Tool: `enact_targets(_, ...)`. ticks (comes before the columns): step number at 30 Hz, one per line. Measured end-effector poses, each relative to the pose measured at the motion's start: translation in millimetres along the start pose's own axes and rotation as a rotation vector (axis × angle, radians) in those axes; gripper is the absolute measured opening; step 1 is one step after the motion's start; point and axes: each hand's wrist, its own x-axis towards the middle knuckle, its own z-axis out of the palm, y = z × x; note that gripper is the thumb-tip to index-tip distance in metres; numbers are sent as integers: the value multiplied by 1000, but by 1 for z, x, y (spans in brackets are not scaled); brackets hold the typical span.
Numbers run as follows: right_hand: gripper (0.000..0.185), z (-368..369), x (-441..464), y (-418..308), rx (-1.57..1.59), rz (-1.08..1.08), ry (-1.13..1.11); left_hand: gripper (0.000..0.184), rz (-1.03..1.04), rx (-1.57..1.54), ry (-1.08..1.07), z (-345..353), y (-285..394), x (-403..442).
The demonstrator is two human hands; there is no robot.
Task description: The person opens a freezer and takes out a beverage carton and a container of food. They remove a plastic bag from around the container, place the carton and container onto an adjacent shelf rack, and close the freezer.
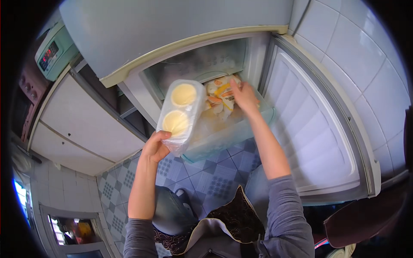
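My left hand (pixel 155 146) grips the lower end of a white plastic tray (pixel 191 115) wrapped in clear film. Two round, pale yellow pieces that look like tart shells (pixel 175 123) show in its wells. The tray is tilted above the left part of a pulled-out, translucent freezer drawer (pixel 228 138). Inside the drawer, my right hand (pixel 246 97) is closed at the right side of a crumpled white-and-orange plastic food bag (pixel 220 95). Its thumb lies against the bag, while the other fingers are partly hidden.
The freezer door (pixel 307 124) stands open at the right, beside a tiled wall (pixel 359 56). Another drawer front (pixel 200 60) sits behind the pulled-out one. White cabinets (pixel 81 116) line the left, with a green appliance (pixel 56 51) above. Patterned tiles (pixel 219 180) cover the floor.
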Motion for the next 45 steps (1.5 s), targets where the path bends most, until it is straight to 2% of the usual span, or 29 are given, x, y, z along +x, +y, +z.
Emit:
enact_targets(1, 63, 5, 12, 22, 5, 13, 8, 69, 17, 2, 20, -1, 1, 0)
enact_targets(3, 59, 7, 29, 56, -448, 9, -311, 69, 25, 18, 28, -1, 2, 2)
enact_targets(4, 59, 3, 29, 53, -441, 23, -303, 69, 32, 23, 27, -3, 3, 2)
enact_targets(6, 51, 3, 25, 29, -274, 174, -507, 69, 52, 30, 29, -4, 5, 3)
enact_targets(10, 44, 44, 5, 0, -167, -3, -380, 66, 31, -3, 9, 14, 11, 2)
enact_targets(13, 43, 61, -4, -22, -187, 3, -375, 67, 60, -1, 23, 16, 11, 9)
enact_targets(16, 43, 65, -11, -32, -298, -278, -96, 67, 77, 2, 40, 19, 11, 13)
enact_targets(21, 34, 62, 6, -34, -227, -279, -209, 67, 48, -23, 37, 22, 5, 23)
enact_targets(24, 34, 62, 31, -17, 262, -24, -407, 67, 14, -22, 26, 17, -1, 29)
enact_targets(26, 26, 47, 37, -9, 633, 332, -69, 68, -33, -6, 18, 13, -7, 33)
enact_targets(28, 31, 74, 66, 32, 393, 485, 82, 67, -42, -31, 10, 14, -8, 32)
enact_targets(30, 35, 91, 81, 49, 176, 408, 186, 64, -65, -74, -17, 16, -8, 32)
enact_targets(31, 35, 99, 87, 57, 172, 396, 175, 64, -53, -84, -9, 15, -9, 31)
enact_targets(34, 35, 115, 111, 64, -59, -51, -1, 66, -76, -77, -3, 10, -7, 31)
enact_targets(36, 39, 114, 124, 69, -532, -544, -236, 65, -60, -85, 25, 4, -8, 29)
enact_targets(38, 41, 100, 125, 54, -532, -480, -506, 63, -89, -93, 54, -3, -10, 27)
enact_targets(40, 38, 75, 110, 20, -583, -278, -597, 62, -78, -87, 71, -10, -9, 24)
enact_targets(41, 38, 91, 124, 33, -590, -300, -610, 61, -93, -68, 68, -12, -9, 24)
enact_targets(43, 37, 127, 141, 69, -236, -157, -320, 60, -118, -59, 78, -12, -13, 20)
enact_targets(44, 37, 132, 142, 74, -237, -165, -328, 56, -115, -68, 83, -11, -13, 20)
enact_targets(45, 35, 114, 134, 60, -400, -369, -337, 53, -105, -73, 84, -10, -10, 22)
